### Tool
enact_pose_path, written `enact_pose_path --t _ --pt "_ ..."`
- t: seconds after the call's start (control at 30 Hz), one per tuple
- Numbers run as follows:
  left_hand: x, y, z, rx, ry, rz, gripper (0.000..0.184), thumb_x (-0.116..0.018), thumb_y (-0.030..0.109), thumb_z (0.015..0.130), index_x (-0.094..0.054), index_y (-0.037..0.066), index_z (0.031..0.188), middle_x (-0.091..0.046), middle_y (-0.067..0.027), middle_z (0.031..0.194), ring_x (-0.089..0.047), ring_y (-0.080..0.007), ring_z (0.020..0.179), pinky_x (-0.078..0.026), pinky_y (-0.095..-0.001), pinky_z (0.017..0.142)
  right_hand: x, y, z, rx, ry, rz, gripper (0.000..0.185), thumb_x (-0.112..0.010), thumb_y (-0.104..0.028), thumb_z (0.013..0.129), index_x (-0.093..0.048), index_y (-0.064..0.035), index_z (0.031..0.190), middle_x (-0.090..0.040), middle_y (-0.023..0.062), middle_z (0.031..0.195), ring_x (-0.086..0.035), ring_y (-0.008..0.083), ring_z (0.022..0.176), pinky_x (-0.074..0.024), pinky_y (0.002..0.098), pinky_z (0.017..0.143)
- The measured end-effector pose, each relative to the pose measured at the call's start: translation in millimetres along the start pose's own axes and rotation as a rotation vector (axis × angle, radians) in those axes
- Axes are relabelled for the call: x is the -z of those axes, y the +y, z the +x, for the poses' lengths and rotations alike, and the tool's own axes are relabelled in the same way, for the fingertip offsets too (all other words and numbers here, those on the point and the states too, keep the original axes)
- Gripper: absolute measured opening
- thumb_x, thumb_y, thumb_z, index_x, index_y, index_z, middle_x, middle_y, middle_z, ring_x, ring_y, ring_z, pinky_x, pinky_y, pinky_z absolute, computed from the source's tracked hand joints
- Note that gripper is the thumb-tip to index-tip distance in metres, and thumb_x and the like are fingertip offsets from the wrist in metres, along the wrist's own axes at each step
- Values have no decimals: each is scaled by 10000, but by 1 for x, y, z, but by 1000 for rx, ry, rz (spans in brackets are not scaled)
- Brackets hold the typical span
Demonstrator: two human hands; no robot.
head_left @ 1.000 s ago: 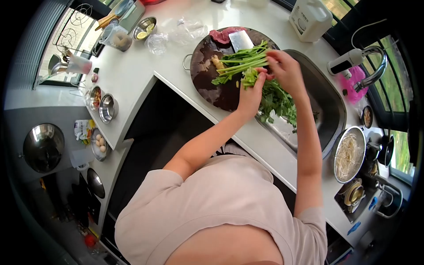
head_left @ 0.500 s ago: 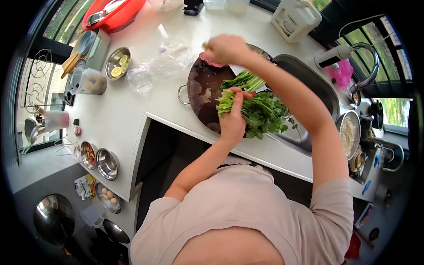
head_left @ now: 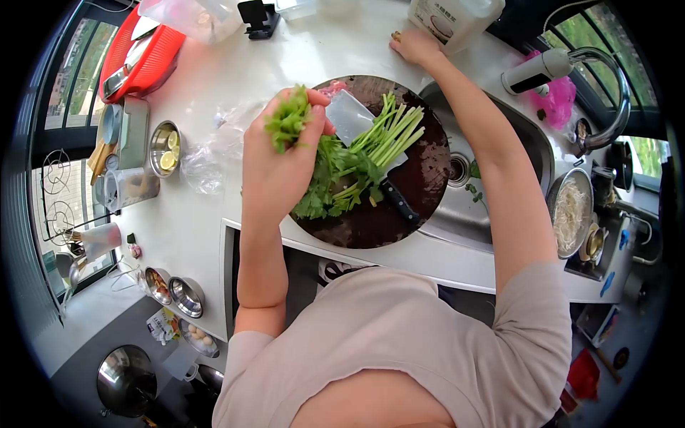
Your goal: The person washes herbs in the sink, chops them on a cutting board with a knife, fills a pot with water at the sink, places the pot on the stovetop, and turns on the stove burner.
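Observation:
My left hand point(head_left: 280, 146) is closed around a bunch of leafy celery point(head_left: 288, 120), raised over the left edge of the round dark cutting board point(head_left: 428, 171). The cut-looking stalk ends point up at me. More celery stalks point(head_left: 392, 139) and leaves lie on the board, across a cleaver point(head_left: 351, 116) whose black handle points to the front right. Some pink meat point(head_left: 333, 88) sits at the board's back edge, partly behind my hand. My right hand point(head_left: 416, 47) reaches to the far counter beside a white jug point(head_left: 457, 20); its fingers are curled around something small and tan.
Right of the board is a steel sink point(head_left: 457, 221) with a tap point(head_left: 606, 107). A bowl of lemon halves point(head_left: 165, 148), crumpled clear plastic point(head_left: 207, 160) and a red basket point(head_left: 146, 64) are on the left. White shreds fill a bowl point(head_left: 571, 207) at right.
My left hand has lifted celery up and left from the board. My right hand has moved from above the meat to the far counter by the jug. The cleaver now shows more fully.

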State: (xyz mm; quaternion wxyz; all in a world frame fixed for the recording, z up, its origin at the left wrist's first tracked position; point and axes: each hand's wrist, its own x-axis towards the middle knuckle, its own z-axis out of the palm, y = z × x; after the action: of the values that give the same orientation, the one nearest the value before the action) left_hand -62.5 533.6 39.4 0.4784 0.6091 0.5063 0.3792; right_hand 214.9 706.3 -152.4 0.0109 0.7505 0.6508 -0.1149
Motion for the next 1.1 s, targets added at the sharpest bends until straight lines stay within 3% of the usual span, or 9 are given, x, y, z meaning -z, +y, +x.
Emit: enact_pose_path --t 0.13,0.23,0.33,0.47,0.6,0.73,0.9,1.0,1.1 --pt "-32 -24 22 -34 32 306 197 -541 -11 817 -591 1 1007 -664 -147 831 -618 -200 634 -467 -301 585 -1 11 -53 302 542 271 379 -560 -347 878 -604 -6 1039 -633 141 979 -614 314 898 -490 381 775" --pt "-42 -27 33 -22 -3 350 228 -545 -13 791 -590 -8 1014 -663 -172 852 -615 -281 609 -472 -330 578 18 14 -136 361 439 542 217 -583 -199 873 -602 -11 980 -613 112 848 -590 239 743 -469 315 687" --pt "-49 -28 44 41 -79 532 162 -548 30 834 -619 9 978 -632 -118 761 -598 -163 639 -478 -302 623 16 15 -207 134 261 789 165 -591 -168 853 -614 -13 905 -601 122 777 -603 252 703 -469 336 633" --pt "-73 -60 51 -57 -136 642 191 -581 36 795 -587 9 984 -622 -175 814 -608 -293 711 -471 -363 679 11 -7 -270 -41 -9 944 223 -667 -182 810 -595 7 903 -604 131 788 -611 255 715 -476 333 632" --pt "-106 -81 49 -62 -218 770 343 -707 126 732 -516 -15 979 -590 -188 901 -568 -355 876 -447 -415 756 4 -33 -299 168 34 732 406 -748 -221 714 -515 -15 975 -532 124 911 -553 293 835 -460 367 692" --pt "-134 -94 37 -170 -228 913 610 -841 294 581 -476 -6 966 -533 -168 946 -511 -359 901 -434 -421 787 -12 -50 -310 266 46 630 334 -704 -98 673 -488 -17 915 -460 110 852 -501 273 795 -447 363 672" --pt "-145 -104 34 -304 -254 981 511 -805 171 610 -462 8 952 -553 -163 889 -524 -355 868 -445 -426 733 -29 -60 -317 228 136 541 361 -612 13 635 -495 5 976 -467 116 844 -509 281 799 -467 368 677" --pt "-151 -107 30 -343 -260 1045 425 -737 50 614 -454 -6 926 -571 -161 788 -556 -340 814 -479 -395 728 -31 -63 -320 199 180 513 378 -617 2 637 -502 11 997 -469 118 840 -511 279 789 -473 357 658" --pt "-147 -92 24 -242 -249 945 442 -718 66 660 -437 15 998 -604 -190 771 -599 -376 784 -491 -440 682 -25 -61 -334 182 222 492 386 -616 -39 673 -507 0 1042 -483 99 827 -564 241 758 -515 329 593"
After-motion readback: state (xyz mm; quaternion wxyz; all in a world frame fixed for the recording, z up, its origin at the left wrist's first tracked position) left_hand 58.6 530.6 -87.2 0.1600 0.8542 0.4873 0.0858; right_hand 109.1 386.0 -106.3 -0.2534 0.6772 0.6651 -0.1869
